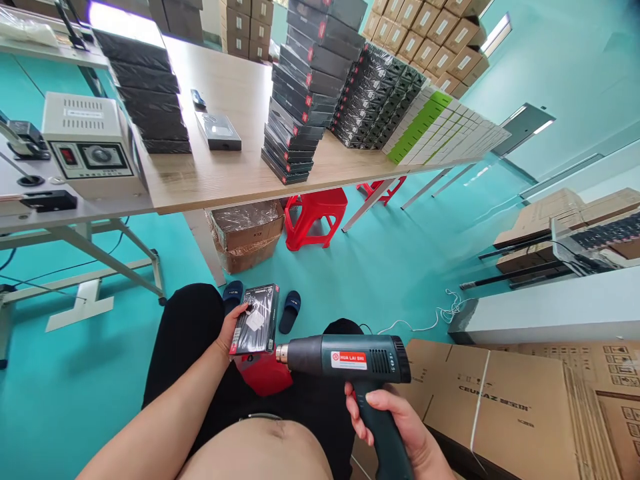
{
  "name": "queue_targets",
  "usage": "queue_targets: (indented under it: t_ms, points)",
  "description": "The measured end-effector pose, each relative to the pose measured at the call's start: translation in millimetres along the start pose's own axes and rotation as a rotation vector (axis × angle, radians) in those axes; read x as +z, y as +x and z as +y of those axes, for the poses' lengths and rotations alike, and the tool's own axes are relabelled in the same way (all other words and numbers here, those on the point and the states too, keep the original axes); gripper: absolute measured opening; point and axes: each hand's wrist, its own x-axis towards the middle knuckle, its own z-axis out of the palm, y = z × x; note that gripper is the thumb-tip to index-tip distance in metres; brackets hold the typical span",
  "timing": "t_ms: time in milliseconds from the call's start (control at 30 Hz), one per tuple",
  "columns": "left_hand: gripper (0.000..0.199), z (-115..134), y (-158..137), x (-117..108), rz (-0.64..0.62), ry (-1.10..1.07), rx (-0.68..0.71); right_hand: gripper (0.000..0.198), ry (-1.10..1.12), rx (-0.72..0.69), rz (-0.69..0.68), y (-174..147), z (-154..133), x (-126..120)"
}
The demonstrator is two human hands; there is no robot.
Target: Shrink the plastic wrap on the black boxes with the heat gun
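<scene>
My left hand [233,328] grips a black product box [260,310] in shiny plastic film by its left side, tilted above my lap. In my right hand [385,413] is a dark green heat gun [345,357], held by its handle with the fingers wrapped round it. The gun's metal nozzle [283,353] points left, close to the lower right corner of the box. A red stool seat [265,375] shows between my legs, below the box.
Ahead, a wooden table [210,180] carries stacks of black boxes [310,87] and white-and-green boxes [440,130]. A sealing machine [90,143] stands left. Flattened cartons [490,400] lie right. Beneath the table are a red stool [317,213] and a carton [250,233].
</scene>
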Motion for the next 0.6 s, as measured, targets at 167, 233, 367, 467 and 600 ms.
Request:
queue_targets:
  t_ms: [167, 233, 367, 467, 600]
  points:
    - [0.039, -1.6, -4.1, -1.7, -0.106, -0.292, -0.056, 0.037, -0.013, -0.017, -0.031, 11.4, 5.6, 2.0]
    - [0.046, -0.7, -5.4, -3.4, -0.203, -0.347, -0.065, 0.037, 0.007, -0.045, -0.043, 12.5, 5.6, 1.8]
    - [0.051, -3.8, 1.1, -7.1, -0.315, -0.309, -0.117, 0.036, 0.014, -0.107, -0.038, 10.6, 3.5, 4.1]
    - [0.048, -16.3, 15.3, -10.6, -0.209, -0.098, -0.155, 0.034, -0.029, -0.099, -0.013, 10.3, 2.8, 8.2]
    - [0.066, -35.8, 31.4, -15.0, 0.064, 0.342, -0.046, 0.032, -0.171, -0.078, -0.011, 14.3, 5.8, 14.2]
